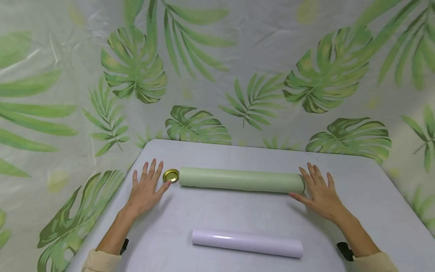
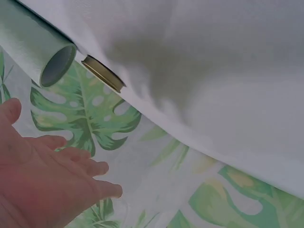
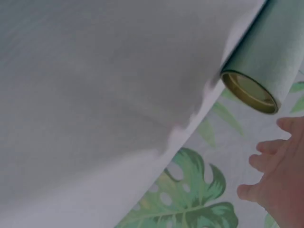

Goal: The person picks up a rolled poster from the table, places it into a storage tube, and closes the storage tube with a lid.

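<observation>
A pale green cardboard tube [image 1: 241,180] lies crosswise on the table. Its left end [image 2: 59,65] is uncapped, while a gold metal cap [image 3: 251,91] closes the right end. Beside the uncapped end lies a round gold lid [image 1: 171,175]. My left hand [image 1: 146,192] is spread above the table, its thumb near the lid. Fingers apart, my right hand [image 1: 321,194] hovers by the tube's capped end. Neither hand holds anything. Nearer to me, a rolled sheet of glossy pale lilac material [image 1: 247,242] lies roughly parallel to the tube.
The white table [image 1: 251,211] has rounded far corners. Behind it and at the sides hangs a leaf-patterned curtain [image 1: 258,49], close to the far edge. Dark bands [image 1: 345,251] sit at both wrists, below light sleeves [image 1: 375,262].
</observation>
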Available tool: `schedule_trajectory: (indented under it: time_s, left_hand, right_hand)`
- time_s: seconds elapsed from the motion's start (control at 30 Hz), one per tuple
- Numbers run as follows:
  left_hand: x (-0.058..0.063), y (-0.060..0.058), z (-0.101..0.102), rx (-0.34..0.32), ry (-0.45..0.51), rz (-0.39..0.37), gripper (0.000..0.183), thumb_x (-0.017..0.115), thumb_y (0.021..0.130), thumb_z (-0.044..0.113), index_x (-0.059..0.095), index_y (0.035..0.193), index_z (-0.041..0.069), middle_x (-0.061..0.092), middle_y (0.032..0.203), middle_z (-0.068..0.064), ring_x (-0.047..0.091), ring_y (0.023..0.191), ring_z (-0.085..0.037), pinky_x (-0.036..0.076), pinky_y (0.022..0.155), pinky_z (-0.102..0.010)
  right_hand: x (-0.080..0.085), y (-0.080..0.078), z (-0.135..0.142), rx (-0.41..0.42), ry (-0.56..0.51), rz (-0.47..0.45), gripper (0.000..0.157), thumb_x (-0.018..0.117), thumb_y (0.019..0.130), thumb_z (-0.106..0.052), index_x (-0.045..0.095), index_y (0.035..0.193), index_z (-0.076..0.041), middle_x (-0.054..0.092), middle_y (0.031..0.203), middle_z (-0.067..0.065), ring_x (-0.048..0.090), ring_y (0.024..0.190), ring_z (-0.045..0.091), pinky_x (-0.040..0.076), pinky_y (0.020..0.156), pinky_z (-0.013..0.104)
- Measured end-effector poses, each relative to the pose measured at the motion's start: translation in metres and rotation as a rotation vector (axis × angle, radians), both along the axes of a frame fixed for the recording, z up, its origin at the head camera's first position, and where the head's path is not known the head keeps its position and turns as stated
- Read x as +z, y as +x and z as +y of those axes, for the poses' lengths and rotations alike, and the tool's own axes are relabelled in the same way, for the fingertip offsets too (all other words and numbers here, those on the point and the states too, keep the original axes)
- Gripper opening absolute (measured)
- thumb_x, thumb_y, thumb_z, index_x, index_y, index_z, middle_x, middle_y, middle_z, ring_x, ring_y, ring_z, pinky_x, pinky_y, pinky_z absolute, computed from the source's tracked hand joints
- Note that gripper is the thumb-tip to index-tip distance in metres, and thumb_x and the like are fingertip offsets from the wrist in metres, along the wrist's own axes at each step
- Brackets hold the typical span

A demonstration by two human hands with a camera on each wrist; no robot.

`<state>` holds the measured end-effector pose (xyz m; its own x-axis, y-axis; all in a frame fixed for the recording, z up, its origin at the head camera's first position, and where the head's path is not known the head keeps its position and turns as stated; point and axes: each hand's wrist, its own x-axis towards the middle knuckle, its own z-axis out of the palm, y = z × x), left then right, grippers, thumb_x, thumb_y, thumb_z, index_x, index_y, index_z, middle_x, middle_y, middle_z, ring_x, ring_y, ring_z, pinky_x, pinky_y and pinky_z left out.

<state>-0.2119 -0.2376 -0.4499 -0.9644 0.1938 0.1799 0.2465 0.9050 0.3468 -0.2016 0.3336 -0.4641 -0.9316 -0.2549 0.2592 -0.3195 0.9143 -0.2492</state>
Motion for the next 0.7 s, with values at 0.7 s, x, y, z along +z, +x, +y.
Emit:
schedule_trajectory:
  time_s: [0.7]
  left_hand:
    - [0.009, 0.024, 0.042, -0.142, 0.044, 0.046, 0.082, 0.059, 0.103, 0.048, 0.02, 0.167, 0.015, 0.011, 0.175, -0.015, 0.005, 0.162, -0.042, -0.003, 0.123, -0.071]
  right_hand:
    - [0.001, -0.021, -0.036, 0.077, 0.08, 0.073, 0.098, 0.07, 0.089, -0.064, 0.034, 0.161, -0.006, 0.026, 0.167, 0.028, 0.021, 0.157, 0.046, 0.011, 0.118, 0.075]
